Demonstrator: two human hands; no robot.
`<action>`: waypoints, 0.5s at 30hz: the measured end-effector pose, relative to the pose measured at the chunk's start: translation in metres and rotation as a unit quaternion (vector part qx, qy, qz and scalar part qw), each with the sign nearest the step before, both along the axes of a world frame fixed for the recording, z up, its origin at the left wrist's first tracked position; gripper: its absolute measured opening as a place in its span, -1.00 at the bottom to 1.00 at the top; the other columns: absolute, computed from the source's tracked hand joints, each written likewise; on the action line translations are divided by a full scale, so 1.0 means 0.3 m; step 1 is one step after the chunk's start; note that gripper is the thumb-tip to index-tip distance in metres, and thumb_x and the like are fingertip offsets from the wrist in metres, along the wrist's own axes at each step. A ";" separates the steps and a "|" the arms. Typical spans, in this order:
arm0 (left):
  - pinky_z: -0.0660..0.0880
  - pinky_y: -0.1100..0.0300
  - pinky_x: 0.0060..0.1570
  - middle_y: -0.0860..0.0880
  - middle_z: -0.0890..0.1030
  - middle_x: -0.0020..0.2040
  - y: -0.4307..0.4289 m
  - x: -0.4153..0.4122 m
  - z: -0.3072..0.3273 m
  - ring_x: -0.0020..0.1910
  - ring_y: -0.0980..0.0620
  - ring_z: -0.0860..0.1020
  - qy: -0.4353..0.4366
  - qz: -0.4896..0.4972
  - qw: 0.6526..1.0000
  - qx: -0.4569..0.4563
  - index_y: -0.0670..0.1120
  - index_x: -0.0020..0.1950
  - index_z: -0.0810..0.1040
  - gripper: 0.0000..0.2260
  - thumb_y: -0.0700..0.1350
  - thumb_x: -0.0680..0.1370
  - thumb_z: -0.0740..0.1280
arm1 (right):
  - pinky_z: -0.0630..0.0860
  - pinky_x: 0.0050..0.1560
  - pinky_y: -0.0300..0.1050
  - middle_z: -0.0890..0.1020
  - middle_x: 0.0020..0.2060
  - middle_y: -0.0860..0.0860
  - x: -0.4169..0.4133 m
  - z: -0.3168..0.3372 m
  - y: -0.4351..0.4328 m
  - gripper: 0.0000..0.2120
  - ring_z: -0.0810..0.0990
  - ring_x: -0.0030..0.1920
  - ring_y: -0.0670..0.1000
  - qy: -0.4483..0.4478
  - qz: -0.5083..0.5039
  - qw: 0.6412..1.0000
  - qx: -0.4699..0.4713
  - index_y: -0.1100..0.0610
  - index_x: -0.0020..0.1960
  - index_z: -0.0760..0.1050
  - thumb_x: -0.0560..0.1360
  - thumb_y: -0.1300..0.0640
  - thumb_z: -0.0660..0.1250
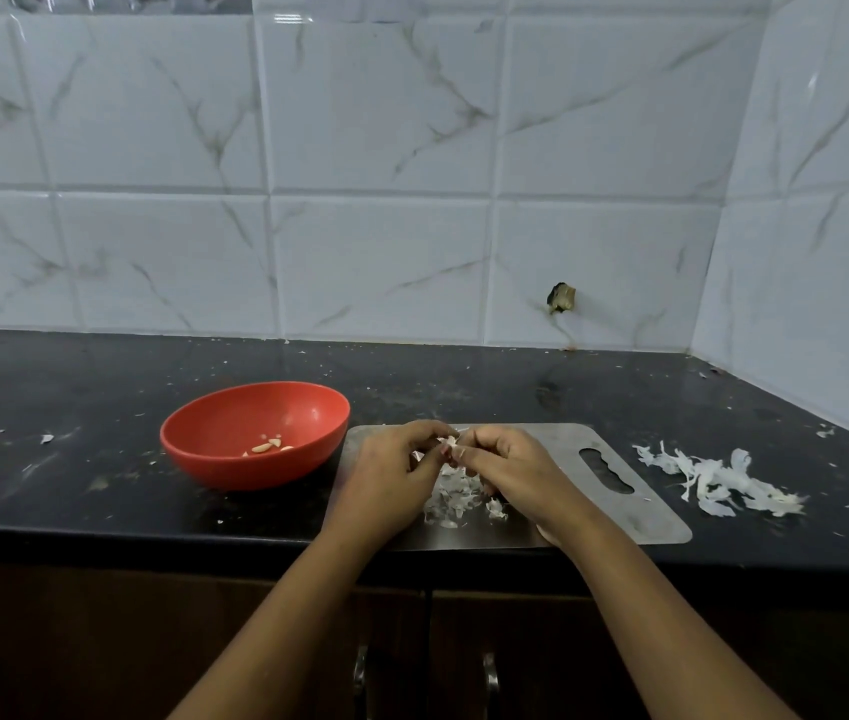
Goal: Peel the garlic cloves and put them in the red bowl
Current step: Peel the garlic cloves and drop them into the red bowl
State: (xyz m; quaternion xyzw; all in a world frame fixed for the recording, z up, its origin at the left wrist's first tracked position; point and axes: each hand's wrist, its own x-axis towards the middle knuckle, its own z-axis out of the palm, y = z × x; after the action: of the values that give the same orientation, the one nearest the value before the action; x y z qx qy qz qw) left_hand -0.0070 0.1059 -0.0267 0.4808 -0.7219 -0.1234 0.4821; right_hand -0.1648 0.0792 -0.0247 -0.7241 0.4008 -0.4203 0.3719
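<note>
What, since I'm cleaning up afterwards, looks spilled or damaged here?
Papery garlic skins lie scattered on the black counter right of the steel board, with more on the board itself. A wall tile behind has a chipped, dark hole.

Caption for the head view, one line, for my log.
Left hand and right hand pinch a garlic clove above a steel board; red bowl beside it holds peeled cloves.

Left hand and right hand pinch garlic clove over steel board; red bowl left.
</note>
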 end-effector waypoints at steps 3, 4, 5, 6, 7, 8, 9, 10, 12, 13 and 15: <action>0.43 0.45 -0.32 0.21 0.60 -0.21 0.003 0.002 0.003 -0.37 0.34 0.54 0.021 -0.001 1.000 0.007 -0.04 0.07 0.65 -0.85 -0.22 0.56 0.33 | 0.33 -0.36 -0.26 0.47 -0.46 -0.14 0.000 -0.004 0.000 -0.80 0.39 -0.42 -0.17 0.006 -0.002 1.000 -0.020 0.09 -0.26 0.57 0.55 0.11 0.36; 0.41 0.46 -0.35 0.18 0.62 -0.21 0.004 0.003 0.003 -0.39 0.31 0.55 0.030 -0.002 0.999 0.010 -0.04 0.05 0.65 -0.85 -0.22 0.56 0.34 | 0.33 -0.36 -0.29 0.49 -0.46 -0.15 0.000 -0.006 0.000 -0.82 0.39 -0.43 -0.18 0.012 -0.006 1.000 -0.028 0.10 -0.23 0.59 0.54 0.12 0.37; 0.41 0.46 -0.37 0.15 0.63 -0.20 0.004 0.004 0.003 -0.41 0.28 0.55 0.038 -0.002 0.999 0.014 -0.03 0.02 0.64 -0.87 -0.23 0.55 0.36 | 0.34 -0.36 -0.31 0.52 -0.44 -0.15 0.000 -0.007 -0.001 -0.85 0.40 -0.43 -0.20 0.019 -0.011 0.999 -0.035 0.12 -0.20 0.61 0.53 0.13 0.38; 0.40 0.46 -0.38 0.11 0.64 -0.20 0.003 0.006 0.003 -0.43 0.25 0.55 0.043 -0.001 0.999 0.017 -0.02 -0.01 0.64 -0.88 -0.23 0.54 0.37 | 0.35 -0.35 -0.32 0.55 -0.41 -0.14 0.000 -0.009 -0.003 -0.88 0.42 -0.42 -0.22 0.025 -0.015 0.999 -0.043 0.13 -0.17 0.62 0.53 0.13 0.39; 0.40 0.45 -0.39 0.09 0.64 -0.20 0.002 0.007 0.002 -0.45 0.24 0.55 0.046 0.000 0.999 0.020 -0.02 -0.04 0.63 -0.88 -0.23 0.54 0.37 | 0.36 -0.34 -0.33 0.57 -0.37 -0.12 0.001 -0.011 -0.003 -0.90 0.43 -0.41 -0.22 0.030 -0.019 0.998 -0.051 0.12 -0.15 0.64 0.52 0.13 0.40; 0.41 0.45 -0.39 0.07 0.64 -0.20 0.001 0.008 0.000 -0.45 0.23 0.55 0.047 0.002 0.999 0.023 -0.02 -0.07 0.61 -0.89 -0.23 0.53 0.38 | 0.36 -0.33 -0.34 0.59 -0.34 -0.10 0.002 -0.012 -0.002 -0.91 0.44 -0.41 -0.23 0.032 -0.022 0.998 -0.058 0.11 -0.14 0.65 0.52 0.13 0.41; 0.42 0.44 -0.38 0.07 0.64 -0.21 0.000 0.008 0.000 -0.45 0.23 0.55 0.045 0.003 0.999 0.028 -0.02 -0.08 0.60 -0.90 -0.22 0.54 0.37 | 0.37 -0.33 -0.35 0.60 -0.33 -0.09 0.002 -0.012 -0.001 -0.92 0.45 -0.41 -0.23 0.034 -0.025 0.997 -0.065 0.10 -0.12 0.66 0.51 0.12 0.41; 0.43 0.44 -0.38 0.07 0.64 -0.21 0.001 0.008 -0.001 -0.44 0.23 0.55 0.040 0.004 0.999 0.032 -0.02 -0.09 0.59 -0.90 -0.22 0.54 0.37 | 0.36 -0.34 -0.37 0.61 -0.31 -0.07 0.002 -0.012 0.000 -0.93 0.45 -0.41 -0.24 0.039 -0.029 0.996 -0.072 0.09 -0.11 0.66 0.51 0.12 0.41; 0.45 0.42 -0.35 0.07 0.63 -0.24 -0.001 0.008 -0.001 -0.43 0.22 0.56 0.032 0.007 0.999 0.033 -0.02 -0.09 0.58 -0.90 -0.22 0.55 0.36 | 0.37 -0.33 -0.39 0.63 -0.29 -0.07 0.000 -0.010 0.002 -0.93 0.48 -0.39 -0.26 0.048 -0.036 0.995 -0.085 0.09 -0.10 0.67 0.52 0.13 0.41; 0.47 0.40 -0.34 0.07 0.63 -0.25 -0.001 0.010 -0.002 -0.43 0.21 0.56 0.032 0.011 0.999 0.032 -0.02 -0.10 0.59 -0.90 -0.22 0.55 0.36 | 0.38 -0.32 -0.40 0.63 -0.29 -0.08 0.000 -0.009 0.005 -0.92 0.49 -0.38 -0.27 0.050 -0.037 0.994 -0.090 0.09 -0.10 0.67 0.52 0.13 0.41; 0.51 0.34 -0.32 0.08 0.64 -0.27 -0.002 0.012 -0.004 -0.43 0.20 0.57 0.031 0.023 0.999 0.027 -0.01 -0.11 0.60 -0.90 -0.20 0.54 0.37 | 0.39 -0.30 -0.41 0.63 -0.30 -0.11 0.000 -0.009 0.007 -0.92 0.51 -0.35 -0.28 0.052 -0.036 0.994 -0.093 0.08 -0.10 0.68 0.52 0.13 0.40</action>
State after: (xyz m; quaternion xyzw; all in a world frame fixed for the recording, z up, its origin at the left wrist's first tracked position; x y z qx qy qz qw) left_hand -0.0034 0.1054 -0.0280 0.5060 -0.6915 -0.1467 0.4942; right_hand -0.1647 0.0813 -0.0276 -0.7616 0.4047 -0.4306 0.2660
